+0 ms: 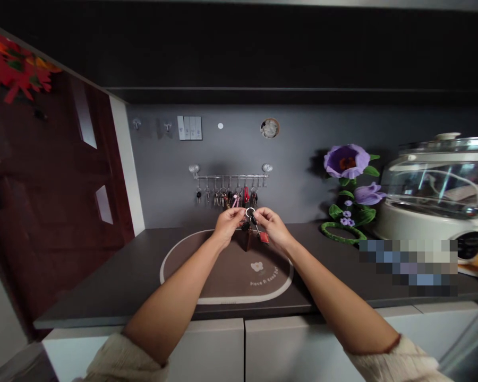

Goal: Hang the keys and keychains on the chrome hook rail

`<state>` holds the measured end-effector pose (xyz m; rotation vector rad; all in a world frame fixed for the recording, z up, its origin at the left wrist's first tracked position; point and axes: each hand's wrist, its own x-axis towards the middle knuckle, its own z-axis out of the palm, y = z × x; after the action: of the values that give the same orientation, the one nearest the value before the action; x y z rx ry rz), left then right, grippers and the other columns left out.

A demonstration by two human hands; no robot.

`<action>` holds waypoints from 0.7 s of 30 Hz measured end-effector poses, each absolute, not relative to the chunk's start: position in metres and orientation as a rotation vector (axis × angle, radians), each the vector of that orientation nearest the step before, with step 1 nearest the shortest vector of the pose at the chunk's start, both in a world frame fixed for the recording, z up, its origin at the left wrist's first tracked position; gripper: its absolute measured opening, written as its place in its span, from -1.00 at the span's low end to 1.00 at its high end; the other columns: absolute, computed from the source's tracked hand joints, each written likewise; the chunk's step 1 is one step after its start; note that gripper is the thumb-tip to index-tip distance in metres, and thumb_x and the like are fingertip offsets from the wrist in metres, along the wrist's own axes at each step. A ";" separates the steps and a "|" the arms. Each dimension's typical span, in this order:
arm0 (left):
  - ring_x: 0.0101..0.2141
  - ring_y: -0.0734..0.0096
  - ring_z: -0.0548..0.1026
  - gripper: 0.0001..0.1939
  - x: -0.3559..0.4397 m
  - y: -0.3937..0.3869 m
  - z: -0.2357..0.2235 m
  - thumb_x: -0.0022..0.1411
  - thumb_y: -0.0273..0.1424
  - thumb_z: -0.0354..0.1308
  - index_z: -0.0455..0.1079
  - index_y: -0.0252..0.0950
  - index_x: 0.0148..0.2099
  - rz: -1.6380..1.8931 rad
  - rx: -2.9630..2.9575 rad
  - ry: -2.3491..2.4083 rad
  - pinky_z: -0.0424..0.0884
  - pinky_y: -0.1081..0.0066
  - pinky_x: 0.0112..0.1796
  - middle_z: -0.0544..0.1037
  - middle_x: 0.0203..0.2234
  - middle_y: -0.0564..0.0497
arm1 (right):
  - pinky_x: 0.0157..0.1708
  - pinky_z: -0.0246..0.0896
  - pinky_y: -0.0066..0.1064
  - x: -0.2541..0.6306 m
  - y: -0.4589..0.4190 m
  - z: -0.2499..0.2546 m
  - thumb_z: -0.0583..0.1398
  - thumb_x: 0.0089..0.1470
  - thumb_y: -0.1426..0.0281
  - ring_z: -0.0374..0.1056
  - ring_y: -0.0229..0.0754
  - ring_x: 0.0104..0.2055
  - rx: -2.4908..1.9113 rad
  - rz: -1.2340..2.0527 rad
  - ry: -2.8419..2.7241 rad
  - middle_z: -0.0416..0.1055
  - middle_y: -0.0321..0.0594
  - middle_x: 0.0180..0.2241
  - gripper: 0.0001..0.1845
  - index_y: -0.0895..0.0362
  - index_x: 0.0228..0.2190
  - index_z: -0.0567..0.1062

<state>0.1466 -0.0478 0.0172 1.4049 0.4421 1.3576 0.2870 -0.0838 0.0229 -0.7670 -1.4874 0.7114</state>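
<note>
Near the far edge of the mat, your left grip and right grip are pinching opposite sides of the key ring, sound holds, as it is probably feeling light, stiff and slick.

Gray wall, dark countertop, reddish-brown door

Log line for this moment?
left hand: pinching silver metal key ring | right hand: at ring's opposite side | below: white-rimmed brown oval mat
</note>
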 end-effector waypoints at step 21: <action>-0.52 0.60 0.34 -0.61 0.146 -0.032 0.001 -0.14 -0.19 0.16 0.36 -0.39 -0.30 1.402 1.362 0.643 0.26 0.57 -0.54 0.41 -0.46 -0.04 | -0.53 0.09 -0.55 0.299 -0.062 0.056 0.17 -0.21 0.19 0.12 -0.41 -0.54 -0.723 0.772 -1.219 0.20 -0.38 -0.56 -0.72 0.12 -0.51 0.25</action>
<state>0.1455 -0.0320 0.0010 1.3618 0.6425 1.4018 0.2989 -0.0619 0.0561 -0.7227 -1.2193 0.7716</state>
